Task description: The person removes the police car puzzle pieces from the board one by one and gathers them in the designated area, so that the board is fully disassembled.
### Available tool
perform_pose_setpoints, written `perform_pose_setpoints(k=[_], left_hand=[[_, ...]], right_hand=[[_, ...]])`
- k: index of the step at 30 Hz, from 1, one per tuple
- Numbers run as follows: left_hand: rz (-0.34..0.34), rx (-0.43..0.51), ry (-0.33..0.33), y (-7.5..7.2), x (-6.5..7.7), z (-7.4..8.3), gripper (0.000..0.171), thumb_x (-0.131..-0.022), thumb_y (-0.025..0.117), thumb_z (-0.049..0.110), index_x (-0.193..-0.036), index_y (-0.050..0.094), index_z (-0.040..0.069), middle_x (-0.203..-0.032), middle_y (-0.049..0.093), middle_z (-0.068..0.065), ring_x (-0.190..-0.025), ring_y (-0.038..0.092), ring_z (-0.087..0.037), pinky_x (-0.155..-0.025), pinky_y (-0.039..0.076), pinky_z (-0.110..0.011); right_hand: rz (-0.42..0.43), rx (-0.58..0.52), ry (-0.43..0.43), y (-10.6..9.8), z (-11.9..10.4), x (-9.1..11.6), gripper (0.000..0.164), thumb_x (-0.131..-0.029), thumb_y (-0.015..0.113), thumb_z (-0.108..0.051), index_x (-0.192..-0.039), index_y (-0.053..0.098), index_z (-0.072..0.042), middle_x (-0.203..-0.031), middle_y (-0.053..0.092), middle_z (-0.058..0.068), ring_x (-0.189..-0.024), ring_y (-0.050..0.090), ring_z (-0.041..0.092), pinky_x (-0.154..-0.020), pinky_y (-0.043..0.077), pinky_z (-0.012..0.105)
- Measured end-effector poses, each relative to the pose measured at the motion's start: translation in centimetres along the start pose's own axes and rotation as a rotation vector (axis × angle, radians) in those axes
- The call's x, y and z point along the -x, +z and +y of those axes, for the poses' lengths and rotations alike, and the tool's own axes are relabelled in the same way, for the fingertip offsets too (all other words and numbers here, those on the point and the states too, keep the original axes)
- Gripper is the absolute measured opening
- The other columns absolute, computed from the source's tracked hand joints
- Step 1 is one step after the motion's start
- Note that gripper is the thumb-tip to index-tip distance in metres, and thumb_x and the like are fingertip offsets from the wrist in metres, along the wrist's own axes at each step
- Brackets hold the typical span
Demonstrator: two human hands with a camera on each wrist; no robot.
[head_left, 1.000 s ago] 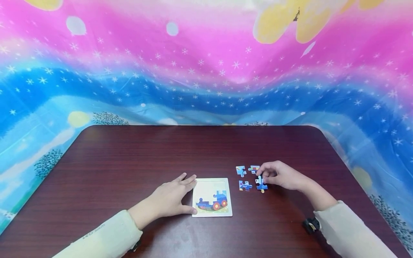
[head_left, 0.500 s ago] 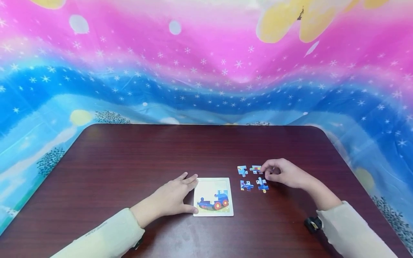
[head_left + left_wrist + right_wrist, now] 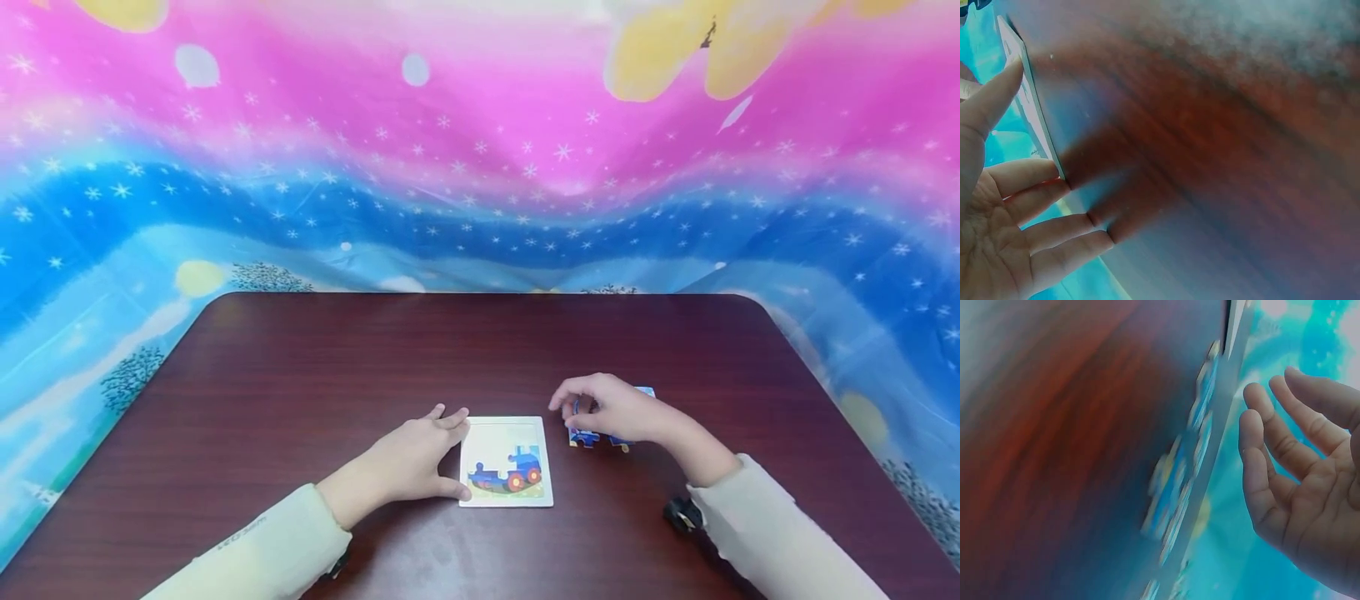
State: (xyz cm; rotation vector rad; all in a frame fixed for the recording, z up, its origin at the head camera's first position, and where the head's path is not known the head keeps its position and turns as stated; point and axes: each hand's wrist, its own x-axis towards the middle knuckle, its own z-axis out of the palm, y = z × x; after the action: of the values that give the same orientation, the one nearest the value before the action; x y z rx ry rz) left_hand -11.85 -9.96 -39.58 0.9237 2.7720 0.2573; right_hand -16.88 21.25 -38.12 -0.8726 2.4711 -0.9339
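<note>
A square puzzle board [image 3: 547, 467] with a pale rim lies flat, part of a blue locomotive picture with red wheels filled in along its lower half. My left hand [image 3: 408, 458] rests at its left side, fingers spread and straight, thumb at the near corner and fingertips at the far one. My right hand [image 3: 611, 408] hovers over loose jigsaw pieces [image 3: 583, 437] right of the board. Its fingers are loosely bent, and the right wrist view shows nothing between them. In the head view that hand partly hides the pieces.
Everything lies on a dark red-brown wooden table [image 3: 375, 350] with rounded far corners. A pink and blue patterned cloth [image 3: 480, 167] hangs behind it and down both sides. Dark wrist devices, such as the one [image 3: 682, 515] by the right sleeve, show under the cuffs.
My right hand has moved left from the right side of the loose pieces to over them, covering some. My left hand stays at the board. The head view has shifted slightly.
</note>
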Motion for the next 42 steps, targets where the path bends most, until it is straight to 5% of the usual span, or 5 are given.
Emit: perform_pose_setpoints(k=[11, 24, 42], left_hand=[[0.012, 0.003, -0.003, 0.2, -0.2, -0.1, 0.089, -0.076, 0.079, 0.058, -0.141, 0.054, 0.003, -0.152, 0.048, -0.014, -0.138, 0.045, -0.043, -0.107, 0.046, -0.05], [0.021, 0.011, 0.009, 0.1, -0.3, -0.4, 0.087, -0.075, 0.08, 0.057, -0.139, 0.057, 0.004, -0.15, 0.05, -0.014, -0.136, 0.047, -0.045, -0.107, 0.047, -0.049], [0.026, 0.005, 0.013, 0.2, -0.1, -0.5, 0.087, -0.075, 0.08, 0.057, -0.139, 0.057, 0.004, -0.15, 0.05, -0.014, -0.136, 0.047, -0.044, -0.107, 0.047, -0.048]], right_hand=[[-0.134, 0.031, -0.072, 2.4, -2.6, -2.5, 0.02, -0.089, 0.071, -0.004, -0.108, 0.07, -0.012, -0.088, 0.063, -0.003, -0.072, 0.055, 0.007, -0.066, 0.052, 0.022], [-0.286, 0.112, -0.087, 3.2, -3.0, -3.6, 0.029, -0.084, 0.077, -0.007, -0.11, 0.071, -0.019, -0.094, 0.058, -0.003, -0.079, 0.053, 0.008, -0.073, 0.051, 0.021], [-0.334, 0.191, -0.154, 3.7, -2.9, -4.5, 0.034, -0.079, 0.083, -0.006, -0.101, 0.065, -0.025, -0.089, 0.054, -0.006, -0.083, 0.05, 0.006, -0.075, 0.048, 0.02]])
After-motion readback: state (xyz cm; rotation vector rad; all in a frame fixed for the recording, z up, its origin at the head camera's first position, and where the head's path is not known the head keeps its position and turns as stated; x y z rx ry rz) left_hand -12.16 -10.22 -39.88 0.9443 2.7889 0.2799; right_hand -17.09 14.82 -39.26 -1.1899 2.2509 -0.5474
